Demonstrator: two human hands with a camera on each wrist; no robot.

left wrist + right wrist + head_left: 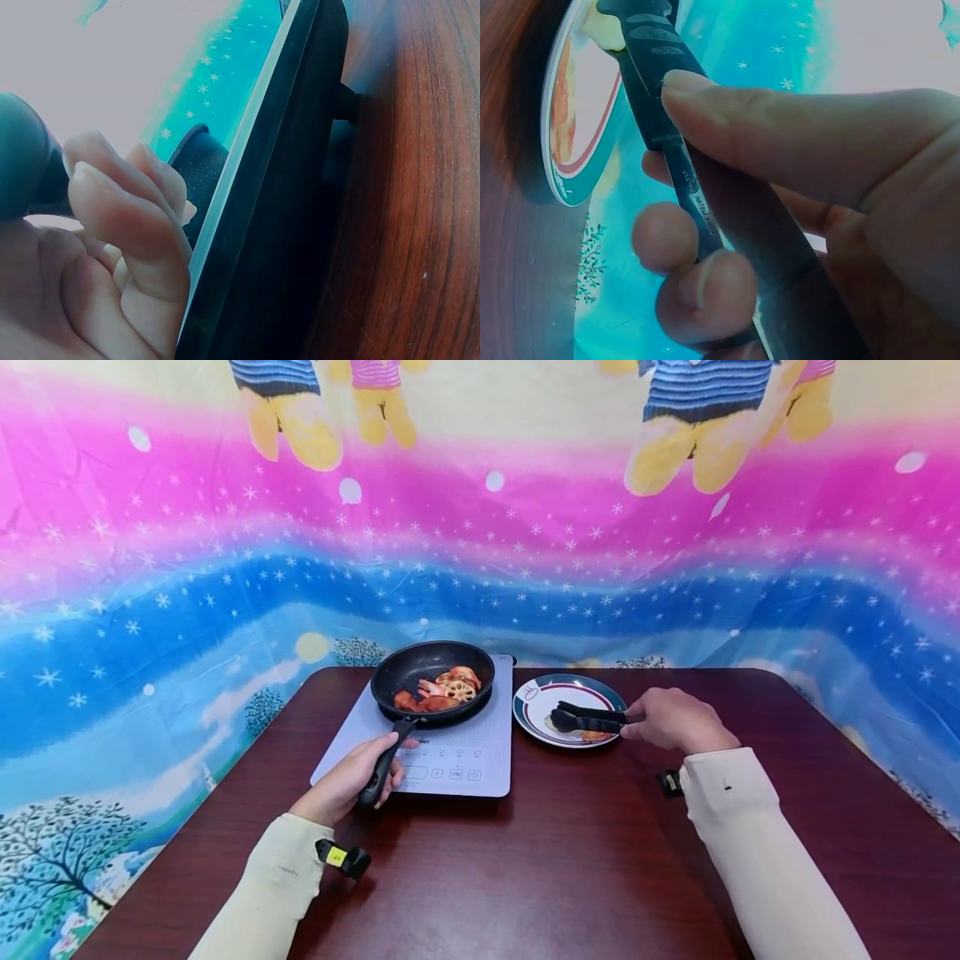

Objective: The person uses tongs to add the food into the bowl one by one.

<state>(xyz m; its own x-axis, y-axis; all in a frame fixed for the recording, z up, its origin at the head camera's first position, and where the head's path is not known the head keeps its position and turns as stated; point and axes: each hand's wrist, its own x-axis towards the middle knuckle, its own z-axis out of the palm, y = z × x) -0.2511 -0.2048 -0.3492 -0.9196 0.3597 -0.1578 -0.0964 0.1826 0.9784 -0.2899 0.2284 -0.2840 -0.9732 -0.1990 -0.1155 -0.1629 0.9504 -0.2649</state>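
Observation:
My left hand grips the black handle of a frying pan, its fingers curled round it. Lotus root slices and reddish-brown pieces of food lie in the pan's right half. My right hand holds black tongs over a white plate with a green rim. In the right wrist view the thumb presses one arm of the tongs and the fingers curl round the other. A pale yellow piece of food shows right at the tongs' tips, partly hidden. An orange-brown piece lies on the plate's near side.
The pan sits on a white induction cooker with touch controls along its front. Both stand on a dark red-brown wooden table, the plate to the cooker's right. A colourful patterned cloth hangs behind the table and along its sides.

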